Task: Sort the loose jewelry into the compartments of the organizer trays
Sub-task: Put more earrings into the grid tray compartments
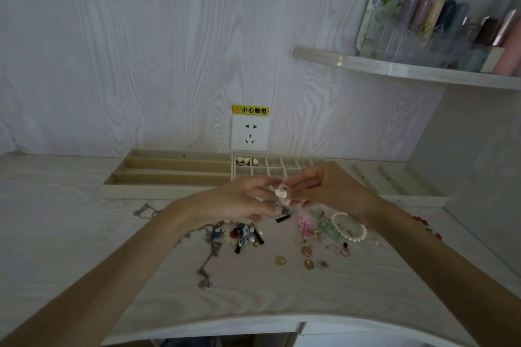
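Both hands meet above the jewelry pile in front of the trays. My left hand [242, 200] and my right hand [324, 186] together pinch a small white and pink piece [282, 193]. Three cream organizer trays line the wall: a long-slot tray [169, 169], a small-grid tray [282, 162] with white heart pieces [247, 161] in its far left cells, and a slanted-divider tray [394, 177]. Loose on the table lie a pearl bracelet [352, 229], a silver chain [207, 265], amber stones [293, 262] and a cluster of blue, red and black pieces [242, 235].
A wall socket [250, 132] with a yellow warning label sits behind the trays. A shelf [408, 70] at upper right carries tubes and bottles. Red beads [420, 220] lie by my right forearm. The table's curved front edge [253, 318] is near me.
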{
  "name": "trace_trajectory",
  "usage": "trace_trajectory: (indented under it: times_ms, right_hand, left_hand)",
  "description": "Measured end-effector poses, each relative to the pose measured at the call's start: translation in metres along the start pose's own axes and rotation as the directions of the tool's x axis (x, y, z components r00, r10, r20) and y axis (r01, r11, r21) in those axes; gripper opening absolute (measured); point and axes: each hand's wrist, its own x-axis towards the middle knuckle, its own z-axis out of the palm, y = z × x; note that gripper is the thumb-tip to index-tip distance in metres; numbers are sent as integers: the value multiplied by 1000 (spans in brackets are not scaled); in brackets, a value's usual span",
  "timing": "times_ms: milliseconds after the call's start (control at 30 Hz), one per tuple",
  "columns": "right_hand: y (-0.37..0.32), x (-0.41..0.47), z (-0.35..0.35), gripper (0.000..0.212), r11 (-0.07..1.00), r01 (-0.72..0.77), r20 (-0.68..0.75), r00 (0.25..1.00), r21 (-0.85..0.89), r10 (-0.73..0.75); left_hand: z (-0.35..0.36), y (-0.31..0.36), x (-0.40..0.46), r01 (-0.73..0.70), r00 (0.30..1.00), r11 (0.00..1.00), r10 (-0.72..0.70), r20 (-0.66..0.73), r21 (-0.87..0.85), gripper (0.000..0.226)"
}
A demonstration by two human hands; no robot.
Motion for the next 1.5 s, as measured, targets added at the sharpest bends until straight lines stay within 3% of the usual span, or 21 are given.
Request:
trace_trajectory:
  times_ms: [133, 233, 333, 433, 500, 667, 800, 967, 1167, 1267, 1367, 1500]
  right_hand:
    - [-7, 10, 5, 26, 982, -39, -47, 998, 184, 49]
    - [-4, 21, 14, 23, 990, 0, -117, 993, 141, 17]
    - [4, 31, 23, 26, 992, 54, -243, 967, -111, -80]
    - [8, 39, 28, 33, 855, 154, -308, 889, -495, -338]
    - [8, 44, 30, 31, 776, 247, -283, 832, -580, -477]
    - [12, 64, 26, 20, 888, 260, -387, 827, -380, -408]
    - [20, 89, 20, 14, 926, 210, -432, 837, -312, -336]
    - [24, 115, 14, 5, 958, 179, -438, 859, -225, -264]
    - [28, 138, 5, 14, 987, 82, -473, 870, -136, -137]
    - [28, 144, 8, 11, 985, 81, -480, 865, -154, -146]
    - [29, 148, 12, 10, 995, 93, -451, 886, -47, -104]
    - [33, 146, 10, 14, 990, 74, -450, 893, 121, -12]
  left_hand:
    - [-1, 3, 1, -32, 991, 985, 9, -133, -172, 39]
    - [-8, 1, 4, -29, 961, 990, -10, -275, -135, 29]
    - [-16, -2, 12, 17, 938, 991, -61, -341, -131, 20]
    - [-28, -1, 22, 62, 905, 982, -130, -405, -176, 22]
    - [-35, 3, 28, 97, 899, 970, -182, -398, -225, 19]
    - [-49, 8, 41, 199, 899, 948, -278, -338, -250, 20]
    - [-53, 8, 51, 165, 921, 923, -270, -281, -347, 25]
    - [-58, 6, 73, 128, 905, 988, -150, -398, -83, 22]
    - [-67, -7, 94, 81, 914, 991, -118, -388, -111, 46]
    - [-67, -18, 107, 65, 860, 994, -13, -510, 85, 39]
    - [-68, -25, 112, 132, 775, 945, 90, -625, 300, 28]
    - [-76, -33, 113, 104, 795, 943, 112, -596, 317, 18]
